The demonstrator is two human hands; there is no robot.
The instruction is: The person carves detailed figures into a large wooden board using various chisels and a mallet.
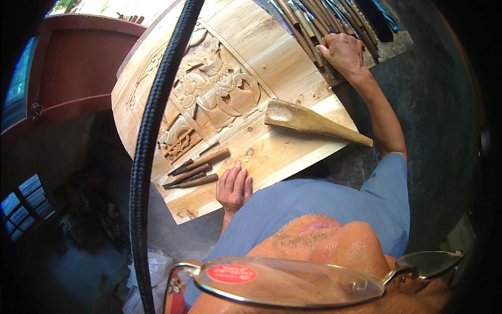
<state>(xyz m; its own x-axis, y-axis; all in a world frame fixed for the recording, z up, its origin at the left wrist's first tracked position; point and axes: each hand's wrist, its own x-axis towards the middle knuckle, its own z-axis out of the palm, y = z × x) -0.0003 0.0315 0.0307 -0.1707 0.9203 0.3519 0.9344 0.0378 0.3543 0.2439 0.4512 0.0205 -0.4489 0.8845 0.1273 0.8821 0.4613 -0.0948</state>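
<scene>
A pale wooden panel point(282, 68) with carved relief figures point(214, 89) spans the middle. My left hand point(234, 191) rests on its near edge, fingers lying loosely apart, beside several carving chisels point(201, 179) with wooden handles. A wooden mallet point(293, 118) lies across the panel's right part, its narrow handle reaching past the edge. At the upper right my right hand point(342, 52) is curled among a row of long-handled carving tools point(298, 21) on a board point(400, 47); what its fingers grip is hidden.
A reddish-brown wooden door or shutter point(83, 63) stands at the upper left, a barred window point(27, 204) at the lower left. A black braided cable point(151, 146) crosses the left of the view. Plastic bags point(154, 267) lie below the panel.
</scene>
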